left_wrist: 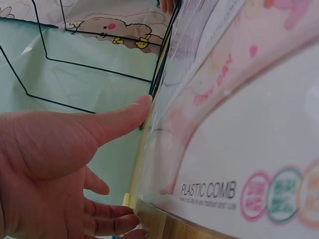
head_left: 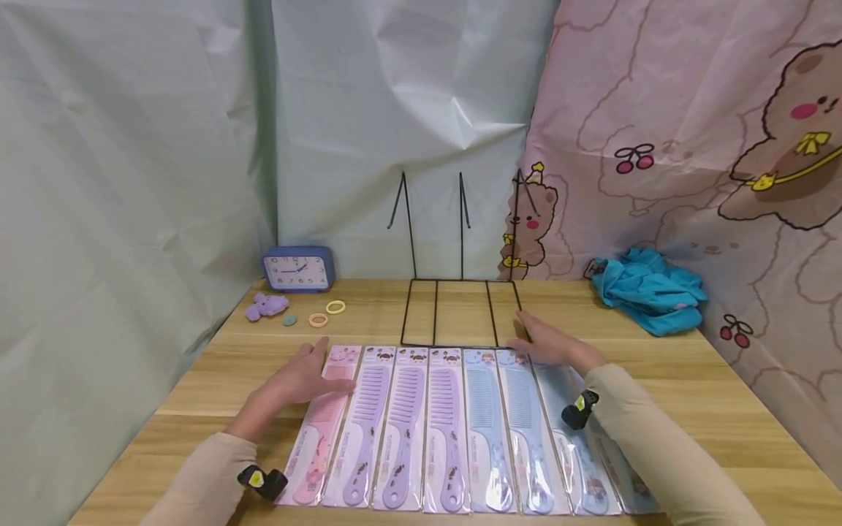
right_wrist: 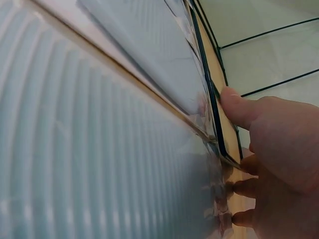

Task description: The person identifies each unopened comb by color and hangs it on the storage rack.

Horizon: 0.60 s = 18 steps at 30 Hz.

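A row of packaged plastic combs lies side by side on the wooden table: a pink comb (head_left: 322, 438) at the left end, purple combs (head_left: 401, 431) in the middle, blue combs (head_left: 483, 409) to the right. My left hand (head_left: 299, 376) hovers at the pink comb's upper left, thumb stretched out over the packs; it holds nothing in the left wrist view (left_wrist: 55, 164). By the front right corner of a black wire rack (head_left: 460, 346) is my right hand (head_left: 552, 342), fingers extended. In the right wrist view its thumb (right_wrist: 239, 107) is beside the wire. My right forearm hides parts of the rightmost packs.
Toward the back left stand a blue clock (head_left: 299, 269), a purple scrunchie (head_left: 266, 306) and small hair ties (head_left: 335, 307). A crumpled turquoise cloth (head_left: 647, 292) lies at the back right. Upright hooked wires (head_left: 462, 226) rise from the rack. Hanging sheets (head_left: 408, 109) bound the table.
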Tool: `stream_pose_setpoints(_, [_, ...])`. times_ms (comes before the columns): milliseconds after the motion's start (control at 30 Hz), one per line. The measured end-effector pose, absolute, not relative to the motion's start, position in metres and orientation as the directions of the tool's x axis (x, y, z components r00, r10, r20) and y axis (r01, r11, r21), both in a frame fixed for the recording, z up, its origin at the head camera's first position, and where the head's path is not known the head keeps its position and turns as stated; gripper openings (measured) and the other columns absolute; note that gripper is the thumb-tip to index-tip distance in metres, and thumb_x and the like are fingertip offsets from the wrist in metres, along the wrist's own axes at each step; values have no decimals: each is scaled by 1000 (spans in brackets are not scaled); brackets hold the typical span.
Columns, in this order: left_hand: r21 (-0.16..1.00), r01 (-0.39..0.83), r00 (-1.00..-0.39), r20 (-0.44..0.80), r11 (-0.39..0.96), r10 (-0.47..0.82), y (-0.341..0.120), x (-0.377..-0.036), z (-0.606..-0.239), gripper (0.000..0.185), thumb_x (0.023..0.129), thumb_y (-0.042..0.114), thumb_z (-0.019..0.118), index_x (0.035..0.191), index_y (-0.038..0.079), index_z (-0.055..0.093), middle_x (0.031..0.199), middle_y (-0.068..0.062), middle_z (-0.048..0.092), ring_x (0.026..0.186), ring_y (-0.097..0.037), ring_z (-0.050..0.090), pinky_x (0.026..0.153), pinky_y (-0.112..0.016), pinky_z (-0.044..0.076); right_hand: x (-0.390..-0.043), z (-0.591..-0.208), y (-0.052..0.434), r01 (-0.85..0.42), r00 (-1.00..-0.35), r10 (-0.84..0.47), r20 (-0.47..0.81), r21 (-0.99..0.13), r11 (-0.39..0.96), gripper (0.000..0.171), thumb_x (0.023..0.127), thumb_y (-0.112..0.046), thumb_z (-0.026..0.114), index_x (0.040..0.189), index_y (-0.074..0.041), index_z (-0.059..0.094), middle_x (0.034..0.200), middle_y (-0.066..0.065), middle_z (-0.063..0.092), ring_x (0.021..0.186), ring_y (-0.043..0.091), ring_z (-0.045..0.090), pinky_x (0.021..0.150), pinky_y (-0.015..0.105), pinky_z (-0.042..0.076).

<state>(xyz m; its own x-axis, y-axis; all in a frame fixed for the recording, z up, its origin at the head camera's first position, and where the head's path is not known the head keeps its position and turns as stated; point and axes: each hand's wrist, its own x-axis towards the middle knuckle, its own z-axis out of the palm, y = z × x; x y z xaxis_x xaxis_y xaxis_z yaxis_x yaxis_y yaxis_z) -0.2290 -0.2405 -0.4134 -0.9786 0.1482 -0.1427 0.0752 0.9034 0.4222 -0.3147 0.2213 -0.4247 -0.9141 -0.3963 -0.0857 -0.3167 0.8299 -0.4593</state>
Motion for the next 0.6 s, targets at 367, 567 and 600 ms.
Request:
stream_pose_setpoints(367, [416, 77, -978, -144, 906, 149, -239, -230, -416, 122, 78, 63, 77, 153, -12, 16, 146, -45, 26, 131, -61, 35, 105, -67, 36, -317, -427, 224, -327, -911, -402, -93, -433, 840, 80, 104, -43, 52, 155, 9, 18, 158, 34, 21, 146, 48, 19, 118, 58, 18])
stream_pose_setpoints(567, [411, 72, -975, -163, 909, 150, -236, -229, -415, 125, 77, 62, 78, 154, -12, 14, 146, -45, 25, 131, -60, 35, 106, -66, 36, -318, -427, 224, -313, -913, -391, -111, -422, 851, 82, 103, -44, 53, 155, 8, 17, 158, 34, 20, 146, 48, 18, 118, 58, 17])
stream_pose_setpoints(600, [408, 74, -975, -162, 910, 152, -236, -229, -415, 125, 76, 62, 78, 154, -12, 13, 145, -45, 25, 130, -60, 36, 105, -66, 36, -318, -427, 223, -313, -914, -391, -111, -422, 851, 82, 103, -44, 53, 155, 8, 17, 158, 34, 20, 146, 48, 18, 118, 58, 17])
